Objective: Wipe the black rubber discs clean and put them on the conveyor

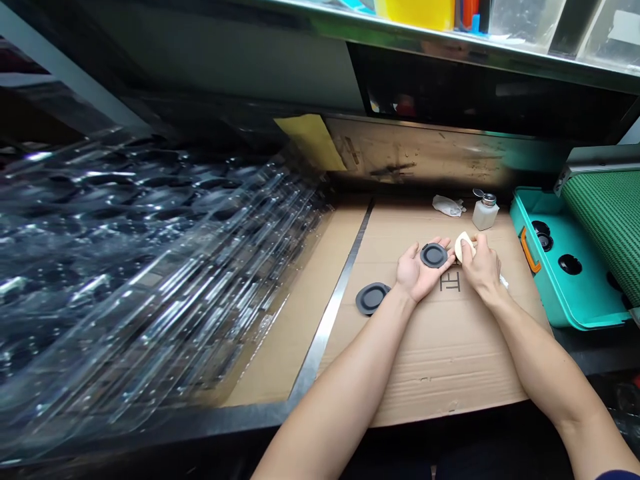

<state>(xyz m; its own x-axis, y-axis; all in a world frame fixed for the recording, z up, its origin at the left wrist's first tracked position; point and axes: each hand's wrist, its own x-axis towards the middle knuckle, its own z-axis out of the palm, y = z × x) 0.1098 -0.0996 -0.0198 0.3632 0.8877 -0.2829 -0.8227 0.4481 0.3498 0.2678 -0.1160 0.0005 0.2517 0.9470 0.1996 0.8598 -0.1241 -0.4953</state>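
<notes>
Palm up over the cardboard, my left hand (411, 272) carries a dark grey round disc part (433, 255) with a raised inner ring, lying across its fingers. Just to its right, my right hand (481, 263) pinches a cream-white pad (464, 247) between thumb and fingers. The pad is close to the left fingertips; I cannot tell whether it touches them. A second dark grey disc part (372, 299) rests on the cardboard beside my left wrist, which covers its right edge.
Clear plastic trays (165, 267) are stacked at left. Behind my hands are a pump bottle (485, 212) with its lid up and a crumpled white cloth (449, 205). A teal bin (563, 303) with black round parts stands at right, beneath a green conveyor belt (610, 213). Cardboard (450, 363) covers the bench.
</notes>
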